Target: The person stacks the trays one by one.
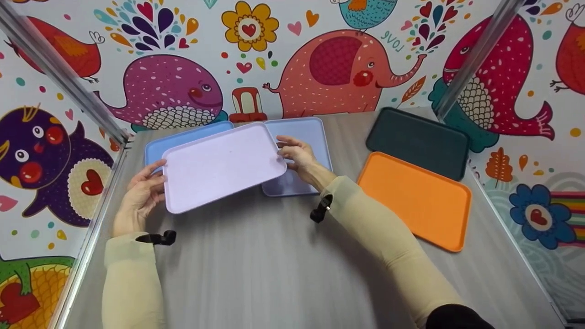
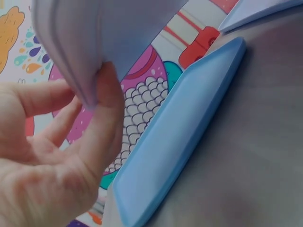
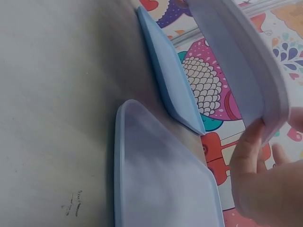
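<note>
A grey worktop (image 1: 256, 274) carries a blue tray (image 1: 157, 145), a periwinkle tray (image 1: 301, 130) and, at right, a green tray (image 1: 418, 141) with an orange tray (image 1: 420, 201) just in front. The lilac tray (image 1: 219, 169) is held above the worktop, tilted. The left hand (image 1: 145, 192) and right hand (image 1: 301, 157) pinch its opposite short ends, thumb against fingers (image 1: 292, 141).

From above and behind the left grip (image 1: 140, 194) and right grip (image 1: 299, 157), the head view looks forward and down. Each wrist view, tilted, looks close past its own grip towards the illustrated wall (image 1: 292, 9); both share the blue tray (image 2: 175, 135) beyond the grips.
</note>
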`<action>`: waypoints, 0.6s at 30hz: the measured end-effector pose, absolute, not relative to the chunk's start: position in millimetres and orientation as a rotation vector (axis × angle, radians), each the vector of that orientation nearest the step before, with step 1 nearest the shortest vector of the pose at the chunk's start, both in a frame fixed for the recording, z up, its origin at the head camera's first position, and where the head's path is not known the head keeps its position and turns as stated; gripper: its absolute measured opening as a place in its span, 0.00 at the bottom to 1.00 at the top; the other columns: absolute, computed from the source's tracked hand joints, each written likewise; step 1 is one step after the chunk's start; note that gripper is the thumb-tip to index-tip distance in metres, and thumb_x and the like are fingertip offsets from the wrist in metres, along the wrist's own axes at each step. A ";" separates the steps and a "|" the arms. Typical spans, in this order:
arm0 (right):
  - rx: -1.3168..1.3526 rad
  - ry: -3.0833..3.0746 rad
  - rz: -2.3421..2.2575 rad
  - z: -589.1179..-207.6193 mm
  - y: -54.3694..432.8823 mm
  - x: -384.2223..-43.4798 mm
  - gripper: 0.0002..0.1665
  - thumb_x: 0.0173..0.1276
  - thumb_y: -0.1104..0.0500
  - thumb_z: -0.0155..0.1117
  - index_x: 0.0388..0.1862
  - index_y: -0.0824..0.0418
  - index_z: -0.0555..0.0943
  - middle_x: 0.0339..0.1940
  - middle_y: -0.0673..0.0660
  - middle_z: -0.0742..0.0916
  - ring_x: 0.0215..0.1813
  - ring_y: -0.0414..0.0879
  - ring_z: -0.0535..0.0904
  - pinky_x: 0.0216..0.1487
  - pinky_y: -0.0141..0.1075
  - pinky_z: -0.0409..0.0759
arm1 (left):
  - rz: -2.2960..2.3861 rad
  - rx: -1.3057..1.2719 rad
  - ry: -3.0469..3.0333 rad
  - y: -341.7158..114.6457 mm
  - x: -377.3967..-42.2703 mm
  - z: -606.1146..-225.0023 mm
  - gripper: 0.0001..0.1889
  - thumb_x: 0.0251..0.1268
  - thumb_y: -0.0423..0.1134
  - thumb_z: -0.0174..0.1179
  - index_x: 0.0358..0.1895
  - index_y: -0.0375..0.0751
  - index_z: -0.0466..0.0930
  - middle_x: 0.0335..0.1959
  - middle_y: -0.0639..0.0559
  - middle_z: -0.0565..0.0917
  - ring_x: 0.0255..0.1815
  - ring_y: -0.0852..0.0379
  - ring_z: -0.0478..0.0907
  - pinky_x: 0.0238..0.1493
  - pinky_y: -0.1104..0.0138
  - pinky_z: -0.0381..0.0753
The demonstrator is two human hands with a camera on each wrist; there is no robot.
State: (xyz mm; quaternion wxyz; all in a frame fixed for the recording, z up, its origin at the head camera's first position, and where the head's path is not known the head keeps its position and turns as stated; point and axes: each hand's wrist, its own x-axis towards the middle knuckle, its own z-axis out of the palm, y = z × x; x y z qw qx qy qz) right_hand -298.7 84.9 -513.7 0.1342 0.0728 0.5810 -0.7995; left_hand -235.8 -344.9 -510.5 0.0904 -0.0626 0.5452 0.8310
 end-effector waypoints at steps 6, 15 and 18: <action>0.264 1.723 -2.464 -521.6 82.5 -294.9 0.39 0.65 0.72 0.69 0.77 0.63 0.80 0.75 0.71 0.82 0.45 0.44 0.83 0.43 0.36 0.89 | 2.546 -0.340 1.586 -333.0 -236.8 -507.6 0.21 0.82 0.20 0.57 0.64 0.49 0.82 0.45 0.52 0.92 0.41 0.55 0.94 0.38 0.57 0.97; 0.373 1.763 -2.660 -533.4 57.5 -276.2 0.53 0.59 0.79 0.76 0.82 0.62 0.67 0.74 0.70 0.76 0.49 0.47 0.83 0.38 0.32 0.90 | 2.561 -0.571 1.679 -296.3 -240.3 -516.7 0.23 0.82 0.21 0.55 0.70 0.48 0.76 0.47 0.55 0.89 0.38 0.56 0.91 0.33 0.60 0.95; 0.397 1.717 -2.698 -536.5 47.5 -269.9 0.53 0.59 0.81 0.75 0.82 0.62 0.66 0.72 0.68 0.77 0.49 0.47 0.86 0.40 0.33 0.90 | 2.581 -0.612 1.697 -282.0 -242.1 -520.8 0.24 0.82 0.20 0.55 0.71 0.47 0.76 0.51 0.54 0.87 0.39 0.57 0.91 0.34 0.60 0.95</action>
